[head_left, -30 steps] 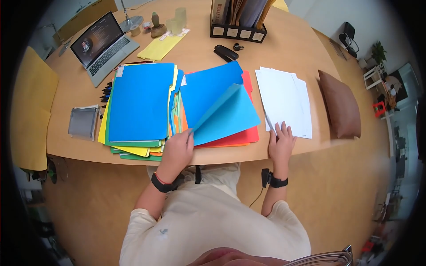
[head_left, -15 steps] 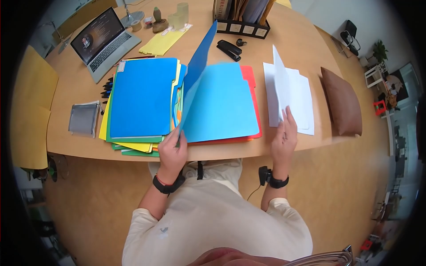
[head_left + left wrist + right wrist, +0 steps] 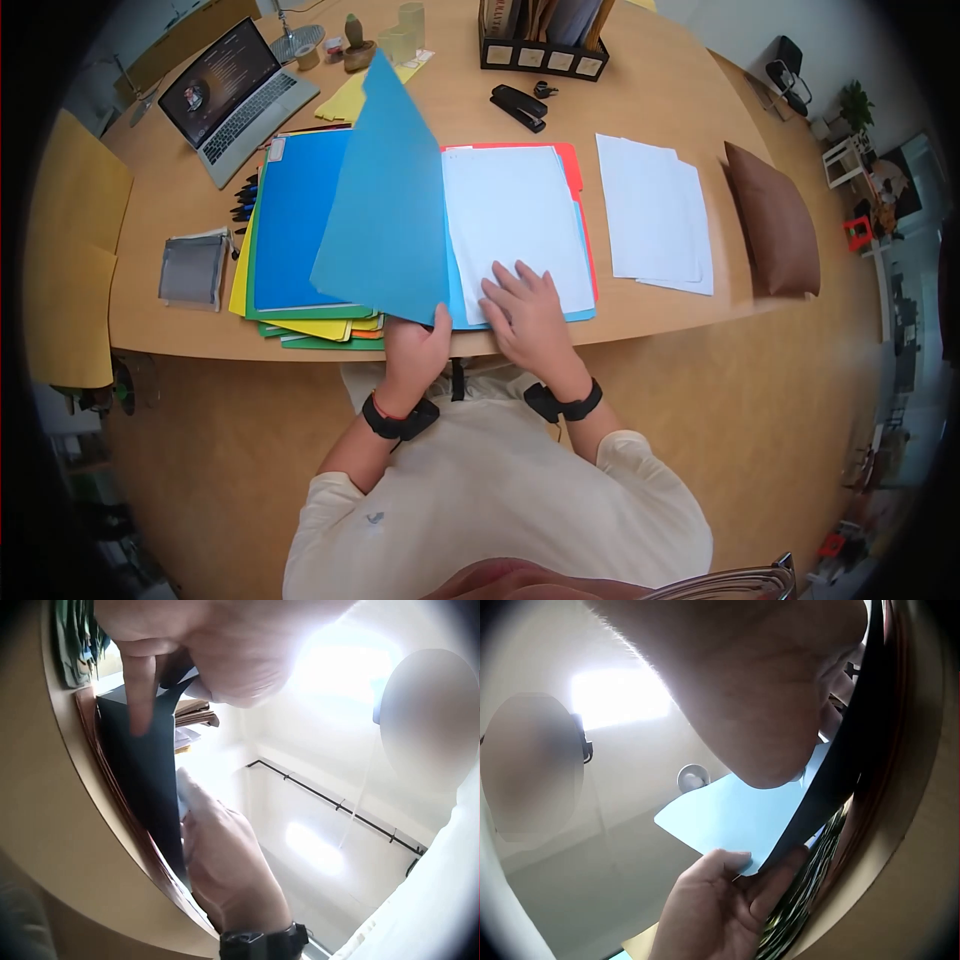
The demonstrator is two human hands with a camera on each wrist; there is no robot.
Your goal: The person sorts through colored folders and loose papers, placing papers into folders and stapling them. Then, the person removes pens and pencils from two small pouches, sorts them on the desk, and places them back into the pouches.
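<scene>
A blue folder (image 3: pixel 395 210) lies opened, its cover tilted up to the left over a stack of folders. Near the fold, my left hand (image 3: pixel 415 355) pinches the folder's lower edge, thumb on the inner side; the right wrist view also shows this left hand (image 3: pixel 712 907). White paper (image 3: pixel 515 205) lies on the folder's right half. My right hand (image 3: pixel 530 325) rests on the paper's lower part with fingers spread. Under the blue folder, a red folder (image 3: pixel 574 165) shows along the top and right.
The folder stack (image 3: pixel 300 220) sits on the left, beside a grey pouch (image 3: pixel 192 270) and a laptop (image 3: pixel 235 100). More white sheets (image 3: pixel 655 215) and a brown cushion (image 3: pixel 772 220) lie to the right. A stapler (image 3: pixel 518 108) and a black file holder (image 3: pixel 543 58) stand behind.
The blue cover has swung open to the left. My right hand has brought white paper from the right pile onto the folder's right half, and now rests on it.
</scene>
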